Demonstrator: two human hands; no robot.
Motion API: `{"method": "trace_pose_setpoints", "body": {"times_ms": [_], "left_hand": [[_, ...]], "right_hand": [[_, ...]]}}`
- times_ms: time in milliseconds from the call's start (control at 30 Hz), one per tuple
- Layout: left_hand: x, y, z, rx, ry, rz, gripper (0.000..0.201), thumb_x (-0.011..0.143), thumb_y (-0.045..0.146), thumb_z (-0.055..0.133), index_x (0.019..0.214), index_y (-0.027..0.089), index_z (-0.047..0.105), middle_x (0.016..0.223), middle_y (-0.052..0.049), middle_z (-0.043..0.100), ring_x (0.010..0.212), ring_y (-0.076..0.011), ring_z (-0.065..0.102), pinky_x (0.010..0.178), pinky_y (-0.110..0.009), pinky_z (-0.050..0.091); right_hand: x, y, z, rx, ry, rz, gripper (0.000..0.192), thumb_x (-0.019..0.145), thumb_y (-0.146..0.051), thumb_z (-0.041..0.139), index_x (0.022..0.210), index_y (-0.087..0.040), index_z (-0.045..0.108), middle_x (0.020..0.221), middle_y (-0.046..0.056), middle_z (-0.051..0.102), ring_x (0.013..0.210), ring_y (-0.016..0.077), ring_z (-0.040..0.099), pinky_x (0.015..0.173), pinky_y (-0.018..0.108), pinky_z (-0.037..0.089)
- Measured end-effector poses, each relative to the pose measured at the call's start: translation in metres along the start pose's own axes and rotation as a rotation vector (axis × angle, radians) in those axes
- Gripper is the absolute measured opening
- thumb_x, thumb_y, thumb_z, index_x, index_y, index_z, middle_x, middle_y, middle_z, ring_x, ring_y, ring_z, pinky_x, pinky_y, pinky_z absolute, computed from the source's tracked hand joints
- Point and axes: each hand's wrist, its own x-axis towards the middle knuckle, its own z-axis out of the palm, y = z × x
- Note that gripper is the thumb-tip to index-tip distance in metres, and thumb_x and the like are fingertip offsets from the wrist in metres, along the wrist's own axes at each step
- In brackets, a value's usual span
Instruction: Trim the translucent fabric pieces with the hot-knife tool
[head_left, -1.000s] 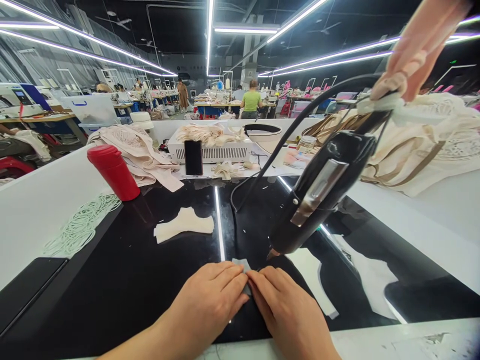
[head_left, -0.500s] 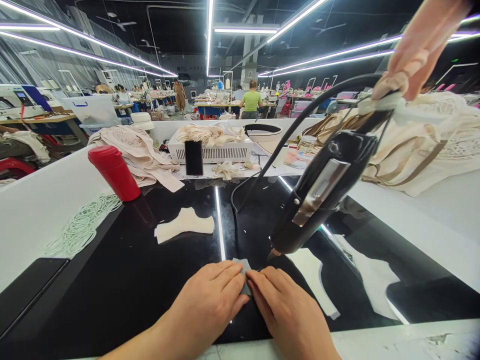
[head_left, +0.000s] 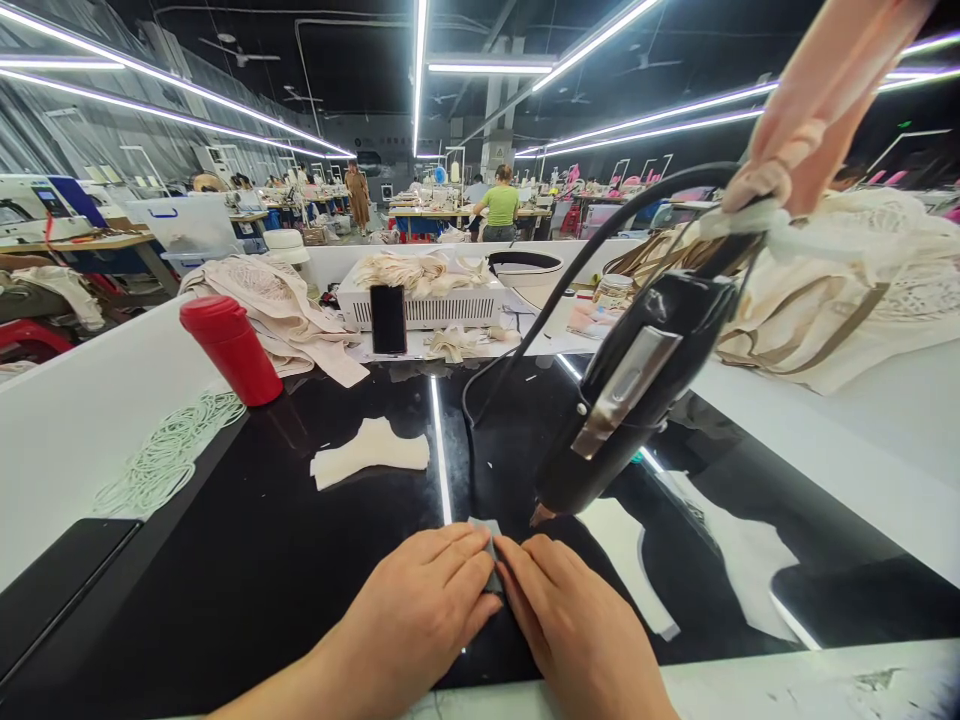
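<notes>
On the glossy black worktop (head_left: 247,560), near front edge: small flat grey fabric piece (head_left: 487,530), thin, roughly rectangular, mostly hidden under fingertips. Left hand (head_left: 420,610) and right hand (head_left: 577,620) both palm-down, fingers stretched fwd and angled inward, tips meeting over the grey piece. Neither closed into a fist; both flat, pressing/pinching the piece's edge against the top. Can't tell if it's lifted off the surface at all.

Just beyond the fingertips: black handheld tool (head_left: 637,390), smooth plastic body w/ a metal plate on the side, hanging tilted, coppery tip pointing down-left, v. close to the grey piece; contact not clear. Black cord (head_left: 570,280) arcs from it back across the table. Tool's top end is tied up w/ white wrap to a pink fabric strip (head_left: 817,110) coming from upper right.

Other stuff:
- cream foam-like cut piece (head_left: 369,452), curved outline, flat on the black top, well apart from hands
- white cut shapes (head_left: 630,560) right of right hand, flat
- coil of white elastic cord (head_left: 169,450) on white table edge, left
- red cylinder bottle (head_left: 232,348), matte, upright, lid on
- white slotted tray/box (head_left: 427,305) at the back, holds pile of beige fabric bits; dark phone (head_left: 388,318) upright against its front
- beige lace-textured garments heaped left (head_left: 277,300) and right (head_left: 840,290)
- white round bowl-like container (head_left: 525,268), inside dark, contents not visible

Bkgd: person in green top (head_left: 501,205) at far bench.
</notes>
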Motion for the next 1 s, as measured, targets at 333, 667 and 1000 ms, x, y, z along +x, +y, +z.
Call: {"method": "trace_pose_setpoints", "body": {"times_ms": [333, 667, 1000], "left_hand": [[0.0034, -0.0002, -0.0022, -0.107, -0.055, -0.026, 0.038, 0.113, 0.035, 0.032, 0.117, 0.012, 0.062, 0.120, -0.008, 0.074, 0.116, -0.0220, 0.071, 0.102, -0.036, 0.059], [0.0006, 0.0003, -0.0015, -0.169, -0.088, -0.054, 0.032, 0.111, 0.036, 0.039, 0.116, 0.013, 0.061, 0.126, -0.009, 0.073, 0.123, -0.0227, 0.067, 0.107, -0.038, 0.057], [0.0012, -0.0015, 0.0005, -0.251, -0.167, -0.098, 0.024, 0.104, 0.033, 0.059, 0.120, 0.014, 0.060, 0.133, -0.010, 0.069, 0.129, -0.0249, 0.063, 0.111, -0.041, 0.054]], "right_hand": [[0.0022, -0.0011, -0.0005, -0.027, 0.005, -0.030, 0.037, 0.106, -0.008, 0.026, 0.101, -0.014, 0.062, 0.070, 0.003, 0.062, 0.058, 0.0177, 0.059, 0.055, 0.032, 0.041], [0.0006, -0.0026, -0.0013, -0.076, -0.025, -0.052, 0.040, 0.101, -0.002, 0.028, 0.098, -0.011, 0.066, 0.071, 0.005, 0.063, 0.058, 0.0182, 0.058, 0.056, 0.033, 0.041], [-0.0034, -0.0023, 0.0012, -0.096, -0.027, -0.040, 0.038, 0.104, -0.006, 0.030, 0.098, -0.011, 0.067, 0.071, 0.006, 0.063, 0.059, 0.0196, 0.060, 0.054, 0.034, 0.043]]}}
